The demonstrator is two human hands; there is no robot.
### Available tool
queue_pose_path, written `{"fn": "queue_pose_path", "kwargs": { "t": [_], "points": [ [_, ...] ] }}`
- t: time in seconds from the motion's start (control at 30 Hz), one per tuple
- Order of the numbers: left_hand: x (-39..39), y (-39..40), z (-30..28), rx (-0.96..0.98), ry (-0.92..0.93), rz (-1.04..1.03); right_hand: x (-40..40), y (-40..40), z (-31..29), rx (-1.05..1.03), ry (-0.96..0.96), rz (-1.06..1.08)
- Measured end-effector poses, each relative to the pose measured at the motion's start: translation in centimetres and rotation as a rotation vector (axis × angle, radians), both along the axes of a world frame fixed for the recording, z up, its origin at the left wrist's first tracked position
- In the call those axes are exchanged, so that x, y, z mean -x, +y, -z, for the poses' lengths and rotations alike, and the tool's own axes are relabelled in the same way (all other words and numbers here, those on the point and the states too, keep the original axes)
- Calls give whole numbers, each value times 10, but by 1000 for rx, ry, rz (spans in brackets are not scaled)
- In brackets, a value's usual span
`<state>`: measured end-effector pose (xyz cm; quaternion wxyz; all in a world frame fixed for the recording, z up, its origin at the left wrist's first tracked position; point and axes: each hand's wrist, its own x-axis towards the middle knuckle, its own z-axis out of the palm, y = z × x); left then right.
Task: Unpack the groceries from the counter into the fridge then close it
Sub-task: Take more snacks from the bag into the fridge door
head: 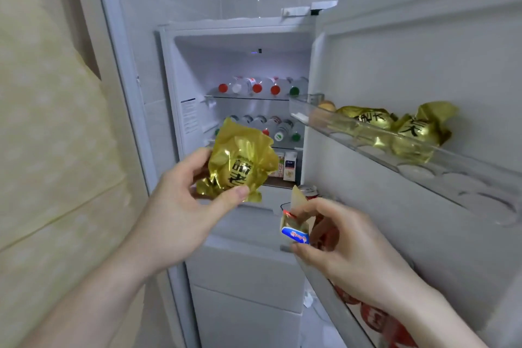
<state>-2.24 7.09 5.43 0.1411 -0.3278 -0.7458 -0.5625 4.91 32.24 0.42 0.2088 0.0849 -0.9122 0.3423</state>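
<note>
The fridge (240,65) stands open, its door (423,51) swung out to the right. My left hand (180,206) grips a crinkled gold foil packet (240,161) with black characters, held up in front of the shelves. My right hand (347,246) pinches a small gold-wrapped block with a blue and white label (295,230), low beside the door's inner edge. Two more gold foil packets (395,127) lie in the upper door shelf (367,144).
Bottles with red, green and white caps (260,87) lie on two glass shelves. Cartons (286,167) stand on the shelf below. Red cans (370,316) fill the lower door shelf, one can top (309,191) showing above. A pale yellow wall (56,150) is at left.
</note>
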Motion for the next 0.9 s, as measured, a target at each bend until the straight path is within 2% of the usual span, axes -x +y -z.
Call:
{"fn": "queue_pose_path", "kwargs": {
  "t": [0.2,0.4,0.63,0.73,0.9],
  "points": [
    [42,57,-92,86,252,229,3,0,-20,-37,-3,129],
    [53,115,-152,216,356,480,11,-11,-35,-95,30,236],
    [39,176,-166,413,476,685,15,-22,-48,-152,22,329],
    [35,196,-162,491,540,713,11,-25,-50,-171,7,351],
    [33,218,-155,529,535,754,3,-26,-53,-188,-1,387]
  ]
}}
